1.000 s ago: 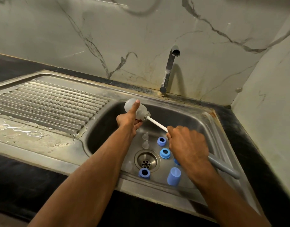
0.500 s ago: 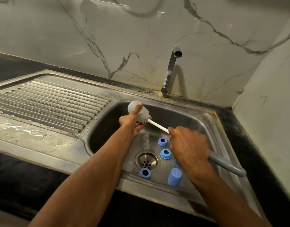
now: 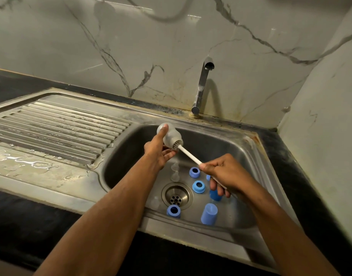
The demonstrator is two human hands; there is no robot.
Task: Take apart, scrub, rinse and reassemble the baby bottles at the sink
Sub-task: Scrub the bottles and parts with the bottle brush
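A baby bottle is being scrubbed inside with a brush, held over the sink.

The bottle (image 3: 169, 137) is gripped by the left hand (image 3: 158, 152), thumb on top, above the sink (image 3: 256, 156). The brush (image 3: 189, 155) is poked into its mouth, and the handle is held tight by the right hand (image 3: 223, 174). If the brush is pushed too hard, the wet bottle could be knocked loose and dropped onto the blue rings (image 3: 198, 186) and clear teats (image 3: 175, 172) below. No water is seen at the tap (image 3: 203, 84).
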